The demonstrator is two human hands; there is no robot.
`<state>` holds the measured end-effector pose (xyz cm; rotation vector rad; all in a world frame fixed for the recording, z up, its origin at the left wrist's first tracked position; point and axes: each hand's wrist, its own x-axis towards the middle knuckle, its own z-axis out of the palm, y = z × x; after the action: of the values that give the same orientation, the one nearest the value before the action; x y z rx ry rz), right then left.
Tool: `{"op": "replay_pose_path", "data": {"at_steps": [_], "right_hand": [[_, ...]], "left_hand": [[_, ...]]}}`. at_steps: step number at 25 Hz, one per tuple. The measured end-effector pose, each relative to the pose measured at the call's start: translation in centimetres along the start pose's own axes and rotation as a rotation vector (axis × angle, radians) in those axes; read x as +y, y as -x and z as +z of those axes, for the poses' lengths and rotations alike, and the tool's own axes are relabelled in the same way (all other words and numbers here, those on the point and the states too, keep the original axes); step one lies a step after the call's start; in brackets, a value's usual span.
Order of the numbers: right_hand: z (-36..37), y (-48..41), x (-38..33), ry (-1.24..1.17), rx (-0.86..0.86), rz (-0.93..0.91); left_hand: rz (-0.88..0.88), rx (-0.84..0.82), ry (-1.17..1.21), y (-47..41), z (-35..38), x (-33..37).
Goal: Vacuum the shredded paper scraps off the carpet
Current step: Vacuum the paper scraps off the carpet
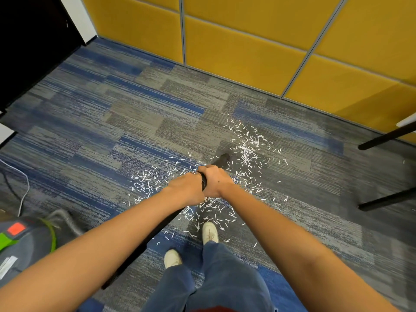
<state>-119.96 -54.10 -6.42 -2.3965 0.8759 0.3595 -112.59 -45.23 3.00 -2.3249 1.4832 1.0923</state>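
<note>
White shredded paper scraps (pixel 246 152) lie scattered over the blue and grey carpet (pixel 112 122), from the middle of the floor down to my shoes. A black vacuum wand (pixel 221 160) slants forward, its nozzle tip down on the carpet beside the densest scraps. My left hand (pixel 188 188) and my right hand (pixel 215 180) both grip the wand side by side, the right one further along it. The wand's lower part runs back under my left forearm. The grey vacuum body (pixel 24 246) with green trim and a red button sits at the lower left.
A yellow padded wall (pixel 247 41) runs along the far side. Black furniture legs (pixel 387 136) stand at the right. A dark doorway (pixel 29 46) is at the upper left. A white cord (pixel 24 190) and the grey hose (pixel 67 221) lie by the vacuum.
</note>
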Motion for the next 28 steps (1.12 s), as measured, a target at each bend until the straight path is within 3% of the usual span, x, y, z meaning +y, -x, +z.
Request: {"op": "replay_pose_path", "data": {"at_steps": [8,28], "right_hand": [[0.7,0.7,-1.7,-0.006,-0.011,-0.016],[0.7,0.7,1.0,-0.018,0.011,0.021]], "left_hand": [[-0.02,-0.058,0.001,1.2,0.1,-1.4],[-0.006,-0.001,-0.027,0.2,0.7,1.2]]}}
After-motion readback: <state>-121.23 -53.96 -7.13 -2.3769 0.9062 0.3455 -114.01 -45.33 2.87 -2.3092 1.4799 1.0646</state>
